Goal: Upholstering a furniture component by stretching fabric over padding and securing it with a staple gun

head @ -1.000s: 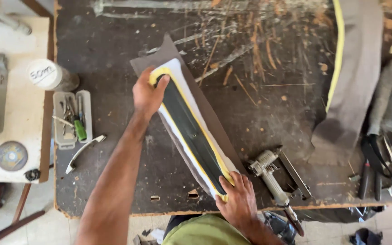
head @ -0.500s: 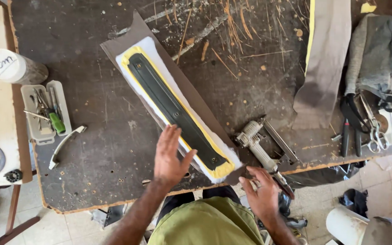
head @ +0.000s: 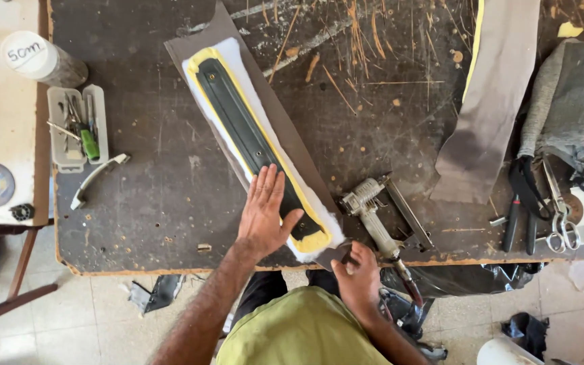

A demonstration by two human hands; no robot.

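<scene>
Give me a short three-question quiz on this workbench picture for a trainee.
1. True or false: the left hand lies flat on the long black strip with yellow foam edging.
2. Which metal tool lies just right of that strip: (a) staple gun, (b) hammer, (c) saw?
3. What does the right hand touch?

Key: 1 true. 2 a. 3 the near edge of the brown fabric under the strip, at the worn dark table edge.
</scene>
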